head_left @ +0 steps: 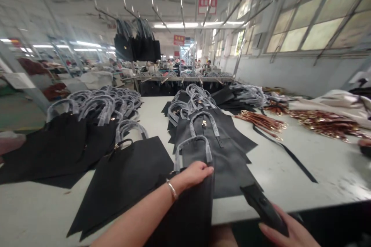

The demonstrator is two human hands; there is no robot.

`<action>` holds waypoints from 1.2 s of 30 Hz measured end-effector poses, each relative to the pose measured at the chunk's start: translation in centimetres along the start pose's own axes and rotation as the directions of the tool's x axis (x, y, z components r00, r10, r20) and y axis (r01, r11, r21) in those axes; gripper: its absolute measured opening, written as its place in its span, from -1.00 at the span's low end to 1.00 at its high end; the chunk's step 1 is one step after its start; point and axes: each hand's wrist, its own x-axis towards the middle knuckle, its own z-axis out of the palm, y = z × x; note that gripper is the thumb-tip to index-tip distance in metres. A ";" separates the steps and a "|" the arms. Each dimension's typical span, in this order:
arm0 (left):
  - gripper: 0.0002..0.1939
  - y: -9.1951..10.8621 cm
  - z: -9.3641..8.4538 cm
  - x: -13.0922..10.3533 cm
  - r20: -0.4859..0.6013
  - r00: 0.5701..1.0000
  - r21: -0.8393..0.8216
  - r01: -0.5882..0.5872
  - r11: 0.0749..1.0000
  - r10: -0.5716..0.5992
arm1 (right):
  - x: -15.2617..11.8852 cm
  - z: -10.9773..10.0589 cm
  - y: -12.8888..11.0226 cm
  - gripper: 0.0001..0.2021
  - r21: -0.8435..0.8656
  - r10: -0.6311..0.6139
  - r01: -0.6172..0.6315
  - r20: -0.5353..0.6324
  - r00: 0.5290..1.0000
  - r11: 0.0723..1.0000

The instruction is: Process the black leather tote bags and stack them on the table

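My left hand (194,174), with a silver bangle at the wrist, is closed on the upper edge of a black tote bag (191,208). This bag stands in front of me at the table's near edge, its handles (193,142) wrapped in clear plastic. In my right hand (290,228) is a black handheld tool (265,206) with a wide flat head and a round button. Its head points up and left, apart from the held bag. Just behind lies a stack of black tote bags (228,154) with a gold clasp. Another black tote bag (133,173) lies to the left.
More black bags (63,146) are piled at the left. Brown straps with gold hooks (261,121) and a black strap (298,162) lie on the white table (327,162) at right. Bags (136,42) hang from a rack behind. Another person's hand (364,146) shows at the right edge.
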 end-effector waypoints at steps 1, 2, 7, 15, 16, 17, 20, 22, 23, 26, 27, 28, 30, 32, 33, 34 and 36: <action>-0.60 -1.0 1.9 0.0 0.022 1.000 0.070 -0.017 0.997 0.016 | -0.2 0.1 -0.8 -0.11 -0.011 0.007 -0.006 0.015 1.000 1.000; -0.60 -2.0 3.5 -0.3 0.031 0.998 0.127 -0.053 0.990 0.050 | -0.4 0.2 -1.7 -0.12 -0.019 0.007 -0.006 0.035 0.999 1.000; -0.76 -5.9 7.3 -3.7 -0.157 0.934 0.401 -0.238 0.885 0.322 | 0.0 1.1 -4.7 -0.26 -0.018 0.014 -0.011 0.206 0.978 1.000; -0.68 -8.7 9.3 -6.1 -0.312 0.870 0.535 -0.170 0.827 0.381 | 3.1 2.8 -5.8 -0.75 -0.044 0.114 -0.105 0.439 0.891 0.993; -0.68 -8.7 9.3 -6.1 -0.305 0.871 0.532 -0.178 0.828 0.384 | 3.4 3.0 -6.1 -0.79 -0.068 0.132 -0.113 0.450 0.883 0.991; -0.69 -8.7 9.3 -6.1 -0.300 0.872 0.530 -0.185 0.828 0.387 | 3.8 3.2 -6.6 -0.82 -0.090 0.149 -0.121 0.459 0.876 0.989; -0.69 -8.5 9.1 -6.1 -0.290 0.871 0.523 -0.203 0.828 0.397 | 4.7 3.9 -7.9 -0.81 -0.121 0.160 -0.116 0.467 0.870 0.986; -0.69 -8.4 9.0 -6.0 -0.292 0.872 0.515 -0.203 0.833 0.393 | 5.5 4.3 -8.6 -0.74 -0.139 0.111 -0.060 0.391 0.914 0.989; -0.69 -8.4 9.0 -6.0 -0.296 0.872 0.512 -0.200 0.836 0.390 | 5.8 4.3 -8.8 -0.68 -0.149 0.073 -0.024 0.333 0.940 0.989; -0.70 -8.5 9.1 -6.0 -0.305 0.874 0.501 -0.192 0.844 0.379 | 6.3 3.6 -9.2 -0.49 -0.178 -0.021 0.050 0.158 0.987 0.983; -0.70 -8.6 9.1 -6.0 -0.302 0.875 0.497 -0.193 0.846 0.377 | 6.3 3.3 -9.3 -0.45 -0.180 -0.031 0.054 0.131 0.991 0.982; -0.68 -8.7 9.2 -6.1 -0.297 0.877 0.494 -0.199 0.846 0.379 | 6.1 2.9 -9.4 -0.43 -0.179 -0.035 0.057 0.125 0.992 0.982; -0.64 -8.9 9.2 -6.5 -0.284 0.876 0.493 -0.214 0.843 0.389 | 5.3 2.5 -9.8 -0.43 -0.161 -0.020 0.051 0.188 0.982 0.986; -0.62 -9.1 9.2 -7.3 -0.292 0.870 0.503 -0.213 0.838 0.397 | 4.5 2.9 -10.2 -0.44 -0.137 0.020 0.023 0.305 0.952 0.990; -0.63 -9.2 9.1 -7.9 -0.303 0.866 0.512 -0.205 0.834 0.398 | 4.1 3.4 -10.5 -0.44 -0.132 0.035 0.013 0.358 0.933 0.991; -0.66 -9.4 9.1 -8.4 -0.320 0.861 0.522 -0.188 0.832 0.396 | 3.9 3.9 -10.7 -0.44 -0.134 0.045 0.009 0.401 0.915 0.991; -0.73 -9.8 8.8 -9.4 -0.370 0.849 0.533 -0.140 0.835 0.378 | 3.9 5.2 -11.1 -0.45 -0.152 0.064 0.008 0.464 0.883 0.988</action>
